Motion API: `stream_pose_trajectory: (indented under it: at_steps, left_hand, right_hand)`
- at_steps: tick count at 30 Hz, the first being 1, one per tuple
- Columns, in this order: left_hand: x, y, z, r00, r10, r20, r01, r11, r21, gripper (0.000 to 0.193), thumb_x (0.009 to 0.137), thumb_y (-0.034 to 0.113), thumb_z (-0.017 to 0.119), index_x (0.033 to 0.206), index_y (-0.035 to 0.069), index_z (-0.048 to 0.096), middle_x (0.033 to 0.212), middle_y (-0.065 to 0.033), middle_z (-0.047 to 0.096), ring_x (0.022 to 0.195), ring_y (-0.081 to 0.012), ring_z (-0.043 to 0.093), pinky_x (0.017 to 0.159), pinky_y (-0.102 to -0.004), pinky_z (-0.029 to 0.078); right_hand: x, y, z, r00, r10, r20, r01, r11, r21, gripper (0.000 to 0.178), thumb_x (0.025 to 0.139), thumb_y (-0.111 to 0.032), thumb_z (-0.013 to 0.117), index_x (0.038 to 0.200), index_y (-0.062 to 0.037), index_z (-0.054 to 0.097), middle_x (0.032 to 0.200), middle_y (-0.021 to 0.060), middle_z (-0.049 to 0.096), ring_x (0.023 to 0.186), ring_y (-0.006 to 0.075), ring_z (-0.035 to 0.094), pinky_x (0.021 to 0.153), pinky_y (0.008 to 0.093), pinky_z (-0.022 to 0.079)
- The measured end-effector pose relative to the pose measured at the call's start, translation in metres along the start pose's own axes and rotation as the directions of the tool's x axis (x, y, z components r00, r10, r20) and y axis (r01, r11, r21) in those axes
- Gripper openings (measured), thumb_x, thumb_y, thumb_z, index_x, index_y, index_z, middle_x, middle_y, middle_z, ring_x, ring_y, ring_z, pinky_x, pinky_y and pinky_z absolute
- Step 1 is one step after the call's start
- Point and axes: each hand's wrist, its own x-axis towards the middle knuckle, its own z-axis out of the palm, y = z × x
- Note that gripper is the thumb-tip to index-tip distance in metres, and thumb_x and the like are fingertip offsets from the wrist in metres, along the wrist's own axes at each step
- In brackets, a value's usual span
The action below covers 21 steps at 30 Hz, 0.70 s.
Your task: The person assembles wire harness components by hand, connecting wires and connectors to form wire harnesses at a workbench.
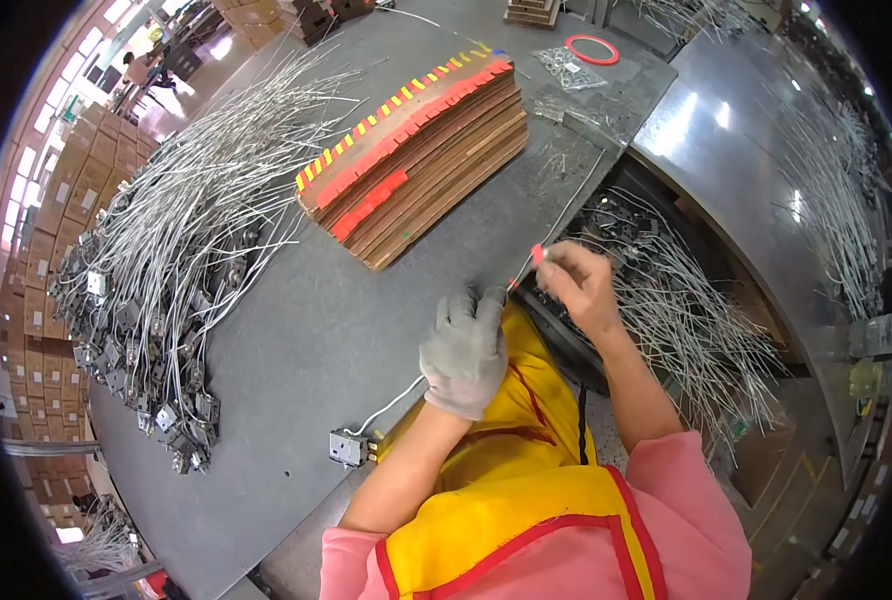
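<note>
My left hand (463, 352), in a grey glove, is closed around a thin white wire (394, 402). One end of the wire runs back to a small silver metal box (348, 448) at the table's near edge. Past my fingers the wire slants up and right over the table, with a bit of red on it near the fingertips. My bare right hand (583, 285) pinches a small piece of red tape (539, 254) just beside that wire. Ahead stands a stack of brown boards (446, 165), its edges lined with red and yellow tape strips.
At left on the grey table (266, 400) lies a big heap of white wires (216, 170) with metal boxes. More wires (676, 310) fill a bin by my right arm. A red tape roll (593, 49) and a clear plastic bag (569, 70) lie at the far right.
</note>
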Motion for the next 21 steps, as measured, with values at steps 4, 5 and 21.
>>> stream_pose_trajectory:
  at_steps: [4,5,21]
  left_hand:
    - [0.003,0.001,0.000,0.999,0.009,0.033,-0.010,0.999,0.032,0.035,0.070,0.010,0.062,0.104,0.014,0.059,0.094,-0.0093,0.056,0.086,-0.0261,0.057,0.062,-0.0353,0.052]
    - [0.002,0.001,0.001,0.999,0.007,0.035,-0.008,0.999,0.033,0.035,0.070,0.010,0.062,0.104,0.014,0.059,0.094,-0.0093,0.056,0.086,-0.0261,0.057,0.062,-0.0353,0.052]
    - [0.006,0.003,0.001,0.998,0.025,0.052,-0.028,0.998,0.064,0.038,0.070,0.008,0.060,0.107,0.016,0.058,0.094,-0.0096,0.055,0.082,-0.0263,0.058,0.060,-0.0347,0.051]
  right_hand:
    - [-0.011,0.005,0.009,0.913,0.347,0.213,-0.395,0.882,0.258,0.011,0.083,-0.007,0.056,0.079,0.0022,0.061,0.066,0.0007,0.058,0.059,0.0047,0.052,0.054,0.0194,0.039]
    - [-0.013,0.006,0.010,0.905,0.356,0.233,-0.409,0.879,0.246,0.011,0.082,-0.008,0.056,0.078,0.0020,0.061,0.065,0.0006,0.057,0.058,0.0050,0.052,0.053,0.0197,0.039]
    - [-0.010,0.013,0.015,0.956,0.242,0.167,-0.258,0.962,0.085,0.013,0.079,-0.008,0.059,0.073,0.0033,0.059,0.055,0.0014,0.053,0.051,0.0049,0.048,0.046,0.0228,0.035]
